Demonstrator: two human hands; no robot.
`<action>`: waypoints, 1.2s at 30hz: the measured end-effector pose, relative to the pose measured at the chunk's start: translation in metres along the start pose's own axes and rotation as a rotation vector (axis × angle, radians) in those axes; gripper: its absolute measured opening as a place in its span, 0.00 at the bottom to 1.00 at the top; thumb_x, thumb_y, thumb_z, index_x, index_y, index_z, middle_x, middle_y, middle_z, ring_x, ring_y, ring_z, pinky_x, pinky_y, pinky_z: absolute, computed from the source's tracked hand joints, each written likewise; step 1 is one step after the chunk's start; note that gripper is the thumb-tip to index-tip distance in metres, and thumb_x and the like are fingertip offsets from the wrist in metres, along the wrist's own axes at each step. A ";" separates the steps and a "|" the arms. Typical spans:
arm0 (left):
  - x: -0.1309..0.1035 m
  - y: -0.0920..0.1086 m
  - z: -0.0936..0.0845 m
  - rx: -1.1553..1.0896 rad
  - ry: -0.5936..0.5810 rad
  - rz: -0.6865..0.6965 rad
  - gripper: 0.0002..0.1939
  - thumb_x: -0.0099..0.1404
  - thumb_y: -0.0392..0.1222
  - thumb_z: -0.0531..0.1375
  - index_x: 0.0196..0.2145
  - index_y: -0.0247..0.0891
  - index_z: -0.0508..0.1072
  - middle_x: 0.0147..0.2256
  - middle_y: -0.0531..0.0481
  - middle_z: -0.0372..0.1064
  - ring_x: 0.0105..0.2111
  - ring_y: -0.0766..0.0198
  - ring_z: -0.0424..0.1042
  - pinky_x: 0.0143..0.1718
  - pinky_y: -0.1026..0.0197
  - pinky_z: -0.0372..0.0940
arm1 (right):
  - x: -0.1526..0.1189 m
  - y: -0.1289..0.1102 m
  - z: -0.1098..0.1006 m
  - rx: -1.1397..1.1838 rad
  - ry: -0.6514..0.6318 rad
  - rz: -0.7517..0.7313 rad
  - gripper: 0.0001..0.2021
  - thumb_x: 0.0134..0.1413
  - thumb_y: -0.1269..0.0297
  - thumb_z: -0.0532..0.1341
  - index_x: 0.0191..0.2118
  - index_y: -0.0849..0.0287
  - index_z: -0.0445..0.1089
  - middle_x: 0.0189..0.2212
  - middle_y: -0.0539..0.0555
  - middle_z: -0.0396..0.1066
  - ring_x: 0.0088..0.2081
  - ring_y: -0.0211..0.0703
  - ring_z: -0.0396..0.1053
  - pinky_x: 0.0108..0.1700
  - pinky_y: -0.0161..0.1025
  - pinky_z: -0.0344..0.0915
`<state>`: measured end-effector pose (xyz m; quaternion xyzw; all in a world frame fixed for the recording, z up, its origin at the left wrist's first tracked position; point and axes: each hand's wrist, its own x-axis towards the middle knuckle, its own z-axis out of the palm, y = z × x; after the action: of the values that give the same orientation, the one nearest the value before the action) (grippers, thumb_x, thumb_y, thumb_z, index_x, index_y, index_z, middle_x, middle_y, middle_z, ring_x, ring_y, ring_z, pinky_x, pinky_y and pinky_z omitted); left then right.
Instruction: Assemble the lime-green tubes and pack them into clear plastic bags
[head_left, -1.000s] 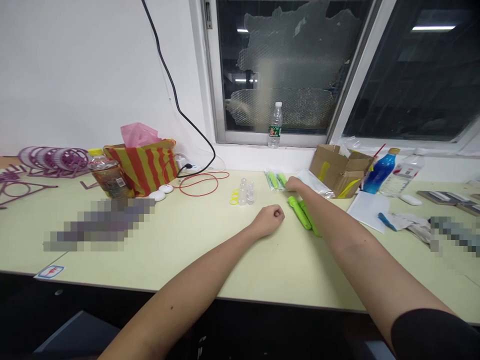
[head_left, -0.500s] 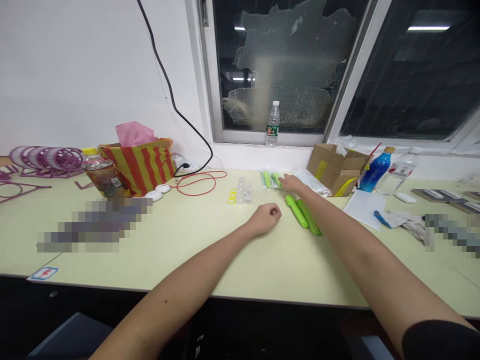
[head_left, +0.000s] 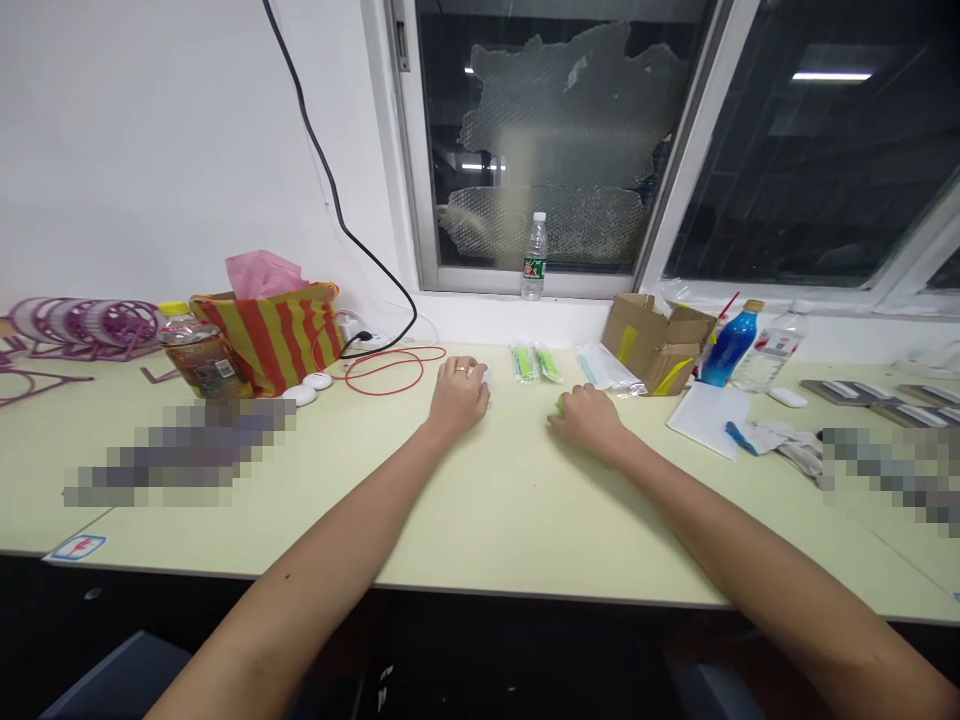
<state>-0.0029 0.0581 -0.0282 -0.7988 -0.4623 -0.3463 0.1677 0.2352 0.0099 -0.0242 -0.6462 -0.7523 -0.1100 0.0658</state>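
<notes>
On the tabletop, my left hand [head_left: 456,397] lies with curled fingers over the spot of the small clear bottles [head_left: 489,376]. Only a sliver of them shows beside its fingers, and the yellow rings are hidden. My right hand [head_left: 589,418] is closed over the bright green tubes [head_left: 560,404], covering nearly all of them. Just beyond and between the hands are two clear packets with green items inside [head_left: 536,363], lying side by side and touched by neither hand.
A clear plastic bag [head_left: 611,370] lies before an open cardboard box [head_left: 656,340]. Farther right are a blue bottle [head_left: 733,345], a white sheet [head_left: 706,415] and a glove [head_left: 787,448]. On the left stand a striped bag [head_left: 281,340], a drink bottle [head_left: 204,355] and a red cable [head_left: 386,388].
My left hand has moved left and away from me onto the small clear bottles. My right hand has left the packets, coming back toward me onto the green tubes. The view has shifted slightly.
</notes>
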 end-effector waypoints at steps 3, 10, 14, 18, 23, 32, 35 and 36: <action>-0.001 -0.005 0.009 0.011 -0.021 -0.032 0.16 0.65 0.39 0.53 0.50 0.35 0.70 0.49 0.36 0.65 0.52 0.44 0.59 0.52 0.46 0.55 | -0.002 -0.006 0.006 -0.055 -0.001 -0.024 0.15 0.56 0.59 0.59 0.42 0.66 0.74 0.40 0.71 0.71 0.45 0.60 0.65 0.43 0.47 0.59; -0.002 -0.016 0.010 -0.068 0.080 -0.220 0.14 0.60 0.31 0.52 0.42 0.37 0.70 0.44 0.40 0.68 0.49 0.49 0.63 0.51 0.49 0.58 | -0.007 -0.005 0.007 -0.069 0.019 0.051 0.13 0.57 0.64 0.59 0.45 0.65 0.71 0.41 0.71 0.71 0.47 0.61 0.65 0.44 0.48 0.58; -0.015 -0.043 0.001 -0.152 0.017 -0.376 0.12 0.58 0.28 0.50 0.34 0.40 0.69 0.36 0.45 0.69 0.41 0.55 0.68 0.42 0.55 0.62 | -0.011 -0.007 0.010 -0.057 -0.018 0.050 0.14 0.55 0.77 0.55 0.47 0.66 0.69 0.42 0.71 0.70 0.46 0.59 0.66 0.43 0.46 0.58; -0.027 -0.059 0.000 -0.168 -0.227 -0.367 0.06 0.59 0.37 0.55 0.34 0.41 0.71 0.39 0.46 0.69 0.41 0.54 0.68 0.40 0.55 0.62 | -0.016 -0.014 0.013 0.001 -0.028 0.027 0.17 0.53 0.80 0.54 0.49 0.64 0.66 0.44 0.69 0.67 0.44 0.56 0.67 0.41 0.44 0.58; -0.030 -0.063 0.003 -0.120 -0.424 -0.329 0.05 0.58 0.44 0.60 0.31 0.41 0.73 0.38 0.43 0.67 0.46 0.50 0.66 0.46 0.52 0.62 | -0.024 -0.022 0.016 0.222 -0.048 -0.043 0.21 0.54 0.72 0.55 0.55 0.63 0.62 0.46 0.65 0.65 0.44 0.54 0.67 0.40 0.42 0.59; -0.027 -0.033 -0.026 -0.367 0.227 -0.388 0.06 0.67 0.38 0.50 0.32 0.39 0.65 0.37 0.45 0.65 0.40 0.59 0.66 0.42 0.56 0.63 | -0.028 -0.026 0.021 0.597 0.099 -0.200 0.29 0.54 0.71 0.54 0.63 0.60 0.57 0.57 0.61 0.64 0.55 0.51 0.62 0.52 0.41 0.58; -0.029 0.005 -0.024 -0.605 0.167 -0.305 0.04 0.66 0.39 0.52 0.33 0.39 0.65 0.36 0.47 0.66 0.37 0.62 0.67 0.38 0.60 0.63 | -0.031 -0.030 0.014 0.711 0.104 -0.215 0.29 0.56 0.66 0.55 0.65 0.57 0.55 0.47 0.58 0.71 0.45 0.48 0.67 0.46 0.40 0.60; -0.030 0.018 -0.021 -0.686 0.116 -0.290 0.05 0.66 0.40 0.52 0.34 0.39 0.65 0.35 0.48 0.66 0.35 0.63 0.67 0.38 0.61 0.63 | -0.033 -0.031 0.011 0.731 0.084 -0.208 0.31 0.57 0.64 0.55 0.66 0.56 0.53 0.41 0.55 0.73 0.39 0.46 0.68 0.42 0.40 0.61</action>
<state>-0.0060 0.0183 -0.0341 -0.7139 -0.4176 -0.5458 -0.1345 0.2098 -0.0231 -0.0456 -0.4951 -0.8002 0.1328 0.3112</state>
